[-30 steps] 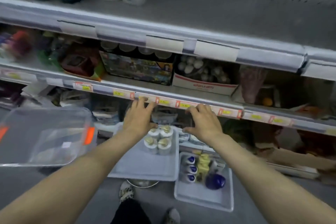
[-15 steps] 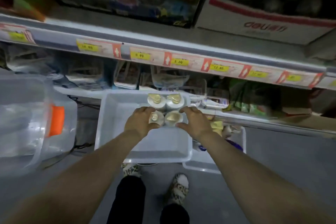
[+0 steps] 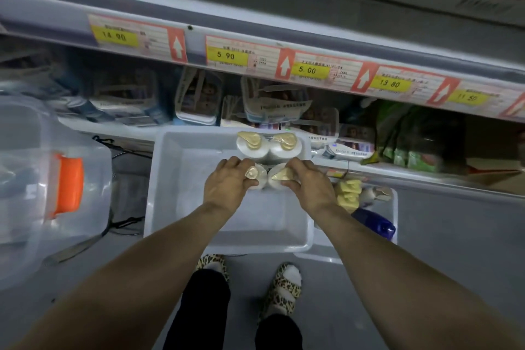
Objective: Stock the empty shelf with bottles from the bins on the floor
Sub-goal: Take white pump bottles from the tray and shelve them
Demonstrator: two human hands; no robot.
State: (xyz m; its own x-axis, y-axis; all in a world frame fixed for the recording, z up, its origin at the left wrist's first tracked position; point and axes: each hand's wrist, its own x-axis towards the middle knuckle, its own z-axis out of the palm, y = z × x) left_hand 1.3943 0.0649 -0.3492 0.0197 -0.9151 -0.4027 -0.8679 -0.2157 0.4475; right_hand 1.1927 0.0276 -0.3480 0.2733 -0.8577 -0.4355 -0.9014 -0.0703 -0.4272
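view looking down at a shop floor. a white bin [image 3: 167,202] sits below a shelf edge [image 3: 196,47] lined with yellow price tags [image 3: 227,55]. four white pump bottles stand in a tight square at the bin's far right corner. the left hand [image 3: 227,186] curls around the near left bottle [image 3: 253,174], and the right hand [image 3: 309,186] curls around the near right bottle [image 3: 279,176] (the two bottles touch each other). the far pair [image 3: 251,148] stands just behind, untouched. a second bin [image 3: 394,203] to the right holds yellow-capped bottles and a blue bottle [image 3: 375,224]. a clear tub [image 3: 28,179] with an orange latch [image 3: 69,185] lies left.
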